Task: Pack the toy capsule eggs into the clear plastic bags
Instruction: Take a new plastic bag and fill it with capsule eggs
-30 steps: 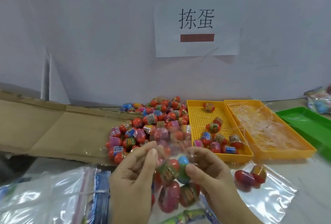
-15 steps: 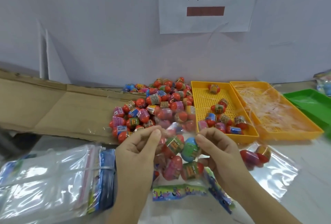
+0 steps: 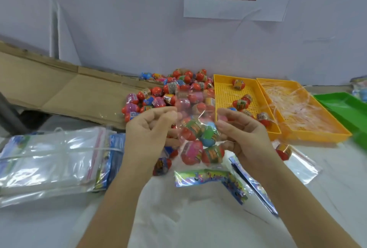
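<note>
Between my hands hangs a clear plastic bag [image 3: 196, 107] holding several toy capsule eggs [image 3: 200, 140], red, pink, green and blue. My left hand [image 3: 153, 134] pinches the bag's left edge and my right hand [image 3: 242, 136] pinches its right edge, both near the top. Behind the bag lies a heap of loose eggs [image 3: 168, 93] on the table. More eggs lie in the left yellow tray [image 3: 224, 93]. A second clear bag [image 3: 297, 162] with an egg or two inside lies flat to the right of my right hand.
A banded stack of empty clear bags [image 3: 49, 158] lies at the left. Printed header cards [image 3: 210, 176] lie under the held bag. A second yellow tray [image 3: 297, 109] holds thin plastic strips, a green tray [image 3: 341, 105] sits far right, flattened cardboard [image 3: 59, 87] behind left.
The view has tilted downward, so everything sits higher in the frame. My hands have drawn slightly apart with the bag, still pinching its two sides, and the bag's top stands up between them.
</note>
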`<action>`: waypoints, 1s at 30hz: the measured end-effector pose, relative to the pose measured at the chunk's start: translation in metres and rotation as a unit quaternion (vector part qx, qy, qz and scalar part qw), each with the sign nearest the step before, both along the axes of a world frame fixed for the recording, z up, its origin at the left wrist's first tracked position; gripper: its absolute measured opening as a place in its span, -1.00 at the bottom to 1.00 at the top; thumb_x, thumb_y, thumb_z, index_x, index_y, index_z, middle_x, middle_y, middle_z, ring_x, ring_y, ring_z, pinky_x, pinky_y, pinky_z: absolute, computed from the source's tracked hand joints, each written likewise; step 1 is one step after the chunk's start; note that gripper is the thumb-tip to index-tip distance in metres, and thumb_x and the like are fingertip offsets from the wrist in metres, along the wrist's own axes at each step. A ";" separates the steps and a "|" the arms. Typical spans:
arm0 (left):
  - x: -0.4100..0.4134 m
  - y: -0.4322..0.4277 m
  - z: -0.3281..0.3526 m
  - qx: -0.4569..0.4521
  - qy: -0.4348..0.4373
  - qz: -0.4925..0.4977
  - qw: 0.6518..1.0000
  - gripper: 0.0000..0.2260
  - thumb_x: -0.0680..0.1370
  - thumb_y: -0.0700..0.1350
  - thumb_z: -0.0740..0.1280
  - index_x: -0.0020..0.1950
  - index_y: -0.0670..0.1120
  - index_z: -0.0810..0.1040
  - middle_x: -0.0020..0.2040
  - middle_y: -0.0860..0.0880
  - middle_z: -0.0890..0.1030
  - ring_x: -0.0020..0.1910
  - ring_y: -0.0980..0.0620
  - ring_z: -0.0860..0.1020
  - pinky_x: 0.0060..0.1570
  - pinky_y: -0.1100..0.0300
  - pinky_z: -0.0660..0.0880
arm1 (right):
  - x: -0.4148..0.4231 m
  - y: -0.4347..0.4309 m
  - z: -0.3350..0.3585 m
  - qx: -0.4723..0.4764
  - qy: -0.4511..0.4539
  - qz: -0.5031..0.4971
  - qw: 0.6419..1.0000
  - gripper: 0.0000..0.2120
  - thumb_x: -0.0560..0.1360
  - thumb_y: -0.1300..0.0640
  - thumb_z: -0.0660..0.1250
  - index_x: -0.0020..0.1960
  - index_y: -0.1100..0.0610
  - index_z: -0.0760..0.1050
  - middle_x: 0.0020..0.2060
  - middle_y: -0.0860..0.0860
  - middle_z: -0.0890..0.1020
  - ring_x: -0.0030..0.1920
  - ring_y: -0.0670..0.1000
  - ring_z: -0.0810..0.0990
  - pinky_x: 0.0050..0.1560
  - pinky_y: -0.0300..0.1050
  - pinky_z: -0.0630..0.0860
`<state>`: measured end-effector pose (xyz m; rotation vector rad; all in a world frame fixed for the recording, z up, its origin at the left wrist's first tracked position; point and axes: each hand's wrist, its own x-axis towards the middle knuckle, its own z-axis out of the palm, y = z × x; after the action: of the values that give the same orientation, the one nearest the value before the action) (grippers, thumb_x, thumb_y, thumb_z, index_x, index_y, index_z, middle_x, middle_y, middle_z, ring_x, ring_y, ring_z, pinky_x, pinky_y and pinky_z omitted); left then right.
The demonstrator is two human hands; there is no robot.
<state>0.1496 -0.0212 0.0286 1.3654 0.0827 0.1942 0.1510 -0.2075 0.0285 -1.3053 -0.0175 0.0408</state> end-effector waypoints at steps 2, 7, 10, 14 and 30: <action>0.000 0.001 0.002 -0.026 0.001 -0.052 0.998 -0.91 0.37 0.01 0.54 -0.20 0.02 0.75 -0.28 0.02 0.71 -0.46 0.16 0.57 -0.47 0.31 0.52 | 0.000 -0.005 0.005 -0.018 -0.017 0.014 1.000 -0.79 0.21 0.20 0.48 -0.15 0.08 0.69 -0.34 0.03 0.67 -0.44 -0.06 0.61 -0.49 -0.28 0.52; -0.004 0.002 0.003 0.006 -0.024 -0.039 0.999 -0.86 0.40 -0.17 0.45 -0.24 0.08 0.75 -0.24 -0.02 0.73 -0.37 0.17 0.64 -0.45 0.34 0.53 | -0.002 -0.007 0.011 -0.007 -0.039 0.057 0.998 -0.88 0.23 0.19 0.48 -0.24 0.07 0.70 -0.33 0.03 0.68 -0.42 -0.06 0.63 -0.48 -0.27 0.52; -0.003 0.004 0.007 0.002 -0.013 -0.061 0.998 -0.88 0.34 -0.13 0.44 -0.23 0.06 0.75 -0.26 0.00 0.72 -0.41 0.20 0.61 -0.44 0.35 0.53 | 0.000 -0.010 0.013 0.004 -0.021 0.070 0.997 -0.88 0.22 0.19 0.47 -0.24 0.07 0.70 -0.33 0.04 0.68 -0.42 -0.06 0.63 -0.47 -0.25 0.54; 0.005 0.006 0.017 0.015 -0.026 -0.086 0.996 -0.88 0.34 -0.14 0.43 -0.23 0.04 0.75 -0.34 0.06 0.68 -0.46 0.22 0.55 -0.46 0.36 0.52 | 0.005 -0.012 0.018 0.029 -0.008 0.082 0.996 -0.89 0.22 0.22 0.47 -0.27 0.08 0.70 -0.35 0.00 0.68 -0.43 -0.08 0.63 -0.45 -0.25 0.55; 0.001 -0.008 -0.009 0.001 0.021 -0.199 0.980 -0.55 0.63 -0.31 0.13 -0.12 0.04 0.76 -0.11 -0.14 0.71 -0.32 0.02 0.60 -0.42 0.30 0.55 | -0.004 -0.022 -0.010 0.041 -0.007 0.107 0.993 -0.73 0.21 0.22 0.47 -0.10 0.07 0.70 -0.32 0.05 0.64 -0.40 0.01 0.62 -0.45 -0.17 0.56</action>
<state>0.1509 -0.0289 0.0198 1.3598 -0.1553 -0.1700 0.1472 -0.2294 0.0183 -1.2179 -0.1696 0.2133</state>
